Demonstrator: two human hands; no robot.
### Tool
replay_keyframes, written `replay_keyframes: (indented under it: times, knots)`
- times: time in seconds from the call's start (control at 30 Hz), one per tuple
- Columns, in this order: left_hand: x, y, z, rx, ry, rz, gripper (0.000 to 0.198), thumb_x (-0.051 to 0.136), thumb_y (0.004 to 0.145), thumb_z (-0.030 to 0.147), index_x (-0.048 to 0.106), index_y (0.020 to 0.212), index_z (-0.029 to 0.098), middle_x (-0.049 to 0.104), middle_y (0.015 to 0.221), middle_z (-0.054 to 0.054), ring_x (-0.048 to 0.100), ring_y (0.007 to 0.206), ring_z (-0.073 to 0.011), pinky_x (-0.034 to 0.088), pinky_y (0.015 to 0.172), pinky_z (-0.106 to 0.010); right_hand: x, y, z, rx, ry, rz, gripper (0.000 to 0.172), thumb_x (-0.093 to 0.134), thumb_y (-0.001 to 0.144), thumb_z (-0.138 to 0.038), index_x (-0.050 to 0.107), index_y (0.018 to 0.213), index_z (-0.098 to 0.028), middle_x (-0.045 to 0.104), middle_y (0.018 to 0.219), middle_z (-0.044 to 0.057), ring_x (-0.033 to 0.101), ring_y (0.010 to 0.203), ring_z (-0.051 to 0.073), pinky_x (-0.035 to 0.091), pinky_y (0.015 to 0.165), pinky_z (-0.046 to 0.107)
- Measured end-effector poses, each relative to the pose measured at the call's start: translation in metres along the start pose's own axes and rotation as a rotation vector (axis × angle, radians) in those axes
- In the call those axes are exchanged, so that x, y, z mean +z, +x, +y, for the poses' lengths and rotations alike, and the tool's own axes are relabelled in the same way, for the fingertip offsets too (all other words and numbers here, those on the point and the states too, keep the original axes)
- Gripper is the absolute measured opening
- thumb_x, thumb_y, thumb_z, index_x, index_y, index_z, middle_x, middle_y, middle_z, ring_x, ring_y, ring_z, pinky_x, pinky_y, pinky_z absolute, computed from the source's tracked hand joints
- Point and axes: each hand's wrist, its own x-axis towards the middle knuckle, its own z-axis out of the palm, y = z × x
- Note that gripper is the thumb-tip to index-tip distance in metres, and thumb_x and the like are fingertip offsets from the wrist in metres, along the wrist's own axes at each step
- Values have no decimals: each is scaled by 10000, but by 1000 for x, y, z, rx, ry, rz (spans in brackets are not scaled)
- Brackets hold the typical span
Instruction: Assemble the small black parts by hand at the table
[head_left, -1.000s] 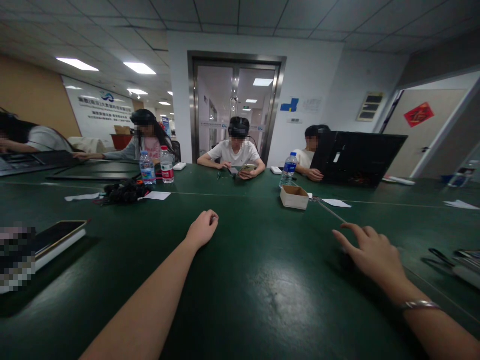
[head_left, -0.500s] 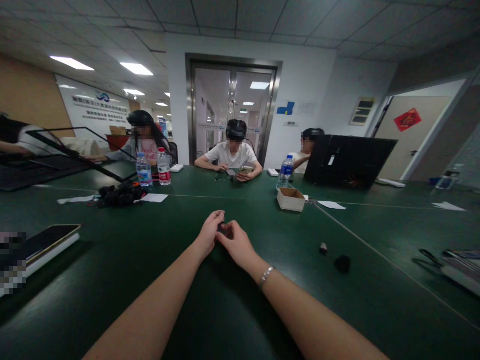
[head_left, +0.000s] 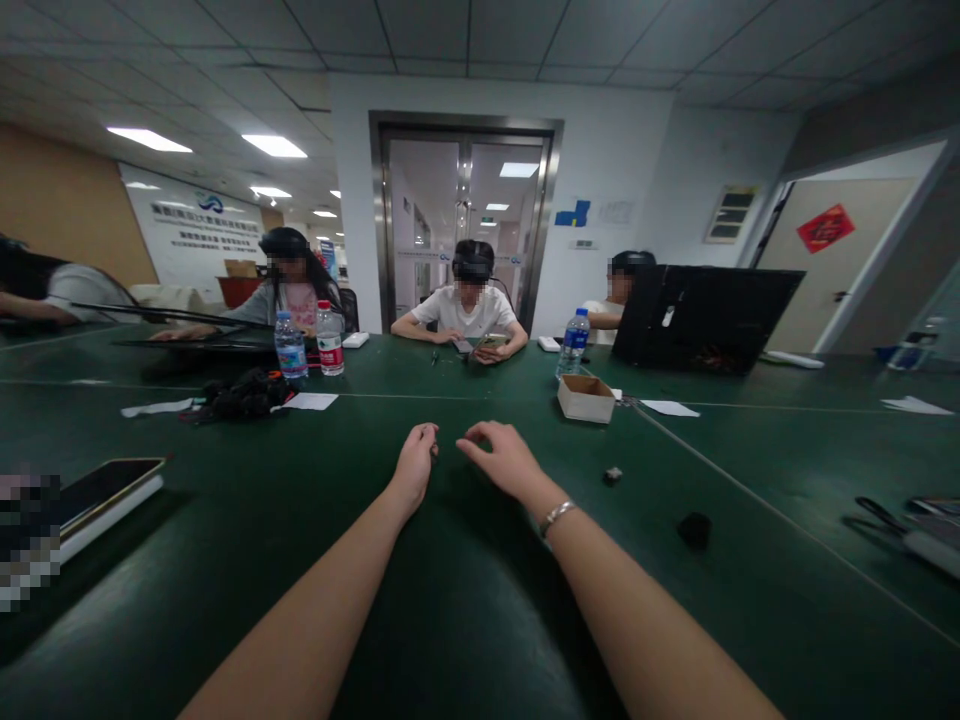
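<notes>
My left hand [head_left: 416, 462] rests on the green table [head_left: 465, 600] with its fingers curled into a loose fist, tips pressed together on something too small to make out. My right hand [head_left: 504, 460] hovers just to its right, a small gap between them. Its fingers are bent but apart, and nothing shows in them. A metal bracelet [head_left: 556, 516] sits on that wrist. To the right lie a small grey piece [head_left: 612, 475] and a small black lump [head_left: 694, 529], both apart from my hands.
A small cardboard box [head_left: 586, 397], water bottles [head_left: 290, 346] and a black bundle [head_left: 244, 396] stand farther back. A phone [head_left: 105, 482] lies at the left edge and tools [head_left: 904, 528] at the right. Several people sit across the table, one behind a black laptop [head_left: 705, 318].
My right hand swung in from the right to meet my left hand, then drew a little apart. The left hand stayed put. A laptop lid at far left rose, then dropped lower.
</notes>
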Motion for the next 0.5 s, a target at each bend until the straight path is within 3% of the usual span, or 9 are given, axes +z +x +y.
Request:
replay_keyframes:
  times: [0.07, 0.17, 0.23, 0.33, 0.43, 0.5]
  knots:
    - [-2, 1, 0, -10, 12, 2, 167, 481, 809, 312, 546, 861, 167, 440, 688, 26, 419, 556, -70, 334, 521, -180, -32, -6, 26, 158, -410, 160, 303, 525, 817, -451, 598, 989, -213, 576, 1108, 125, 488, 1067, 303, 385, 860, 463]
    - [-4, 2, 0, -43, 32, -21, 187, 478, 815, 329, 547, 875, 166, 444, 681, 23, 427, 551, -74, 341, 525, -187, -62, -24, 68, 430, -719, 139, 331, 514, 830, -341, 550, 1093, -143, 521, 1144, 209, 496, 1039, 340, 411, 793, 461]
    - [-4, 2, 1, -59, 40, -35, 201, 481, 814, 339, 550, 888, 166, 447, 678, 23, 432, 551, -75, 344, 526, -189, -68, -40, 85, 408, -748, -7, 225, 446, 852, -209, 583, 1002, -113, 553, 1068, 205, 531, 973, 296, 425, 772, 397]
    - [-4, 1, 1, -52, 21, -45, 199, 492, 806, 339, 547, 881, 163, 432, 652, 32, 418, 532, -71, 323, 509, -185, -68, -65, 84, 228, -693, -91, 213, 407, 846, -136, 617, 879, -127, 594, 967, 165, 556, 918, 247, 425, 793, 349]
    - [-4, 0, 2, -58, -5, -53, 187, 489, 807, 327, 542, 876, 162, 427, 639, 37, 414, 525, -69, 314, 507, -186, -82, -84, 69, 121, -522, -110, 161, 472, 814, -196, 628, 850, -193, 620, 913, 90, 586, 855, 207, 443, 760, 312]
    - [-3, -1, 3, -64, -11, -44, 176, 480, 811, 316, 540, 866, 160, 429, 638, 37, 409, 522, -67, 307, 505, -185, -105, -95, 69, 154, -449, -10, 129, 522, 773, -282, 618, 836, -222, 627, 893, 60, 600, 811, 203, 457, 708, 312]
